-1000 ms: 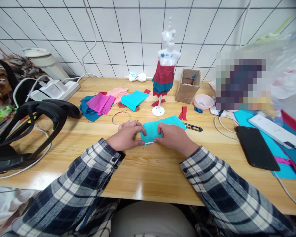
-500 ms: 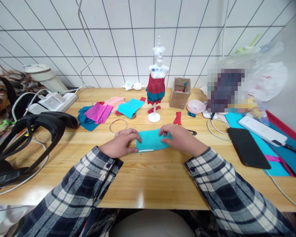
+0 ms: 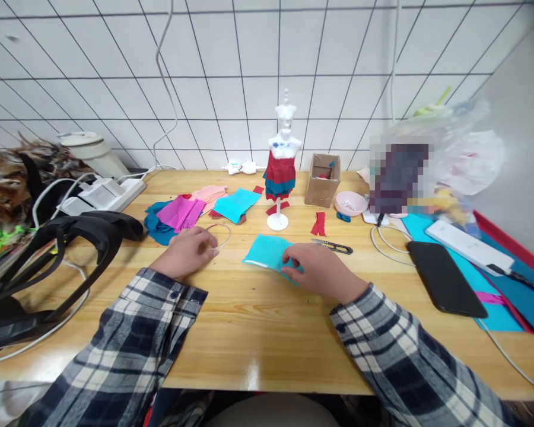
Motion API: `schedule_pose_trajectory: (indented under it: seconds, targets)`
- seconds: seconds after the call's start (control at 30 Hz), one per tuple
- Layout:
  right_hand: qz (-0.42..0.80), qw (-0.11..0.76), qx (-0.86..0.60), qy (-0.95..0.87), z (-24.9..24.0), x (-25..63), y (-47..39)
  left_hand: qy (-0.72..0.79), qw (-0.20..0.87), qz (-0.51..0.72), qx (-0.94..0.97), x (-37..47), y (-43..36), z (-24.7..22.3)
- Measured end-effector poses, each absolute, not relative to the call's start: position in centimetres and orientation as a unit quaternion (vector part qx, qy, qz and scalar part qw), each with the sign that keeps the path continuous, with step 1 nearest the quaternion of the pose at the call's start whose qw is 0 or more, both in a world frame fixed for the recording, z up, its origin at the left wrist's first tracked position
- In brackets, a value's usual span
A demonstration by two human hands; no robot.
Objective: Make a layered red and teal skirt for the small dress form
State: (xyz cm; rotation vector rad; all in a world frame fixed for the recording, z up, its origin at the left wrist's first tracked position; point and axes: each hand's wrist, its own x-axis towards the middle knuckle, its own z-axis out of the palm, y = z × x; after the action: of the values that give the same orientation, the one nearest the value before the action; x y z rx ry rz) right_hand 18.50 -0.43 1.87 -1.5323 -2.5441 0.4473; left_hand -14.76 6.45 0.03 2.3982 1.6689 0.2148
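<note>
A folded piece of turquoise cloth (image 3: 262, 252) with a white strip along its near edge lies on the table in front of me. My right hand (image 3: 318, 270) has its curled fingers closed on the cloth's right end. My left hand (image 3: 189, 252) is away from the cloth, thumb and fingertips slightly apart at the near left side of a thin round loop (image 3: 228, 237). Whether those fingertips touch the loop I cannot tell. Behind the cloth stands a small white dress form (image 3: 285, 148) wearing a red and teal skirt (image 3: 280, 175).
Thread snips (image 3: 338, 247) lie beyond my right hand, near red scraps (image 3: 319, 224). Coloured cloth pieces (image 3: 182, 213) sit at back left. A cardboard box (image 3: 323, 184), a pink bowl (image 3: 351, 203) and a black phone (image 3: 445, 279) are on the right; a black headset (image 3: 84, 255) is at left.
My left hand has let go of the cloth's left end and moved left to the loop. The cloth now lies slightly askew, with my right hand still at its right end. The view has tilted up.
</note>
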Motion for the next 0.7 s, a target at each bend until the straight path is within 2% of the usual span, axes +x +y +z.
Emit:
schedule_pose_trajectory:
  seconds: [0.1, 0.23, 0.4, 0.7]
  targets:
    - [0.12, 0.047, -0.495, -0.859, 1.4, 18.2, -0.6, 0.555, 0.139, 0.103, 0.814, -13.4, 6.0, 0.2]
    - [0.105, 0.037, -0.469, -0.876, 0.9, 18.3, -0.5, 0.515, 0.283, 0.245, 0.772, -10.6, 4.7, 0.4]
    - [0.105, 0.055, -0.467, -0.876, 0.9, 18.5, -0.5, 0.489, 0.346, 0.35, 0.72, -8.4, 3.5, -0.1]
    - [0.105, 0.104, -0.445, -0.884, 0.9, 17.7, -0.8, 0.446, 0.459, 0.371, 0.673, -7.8, 3.0, -0.3]
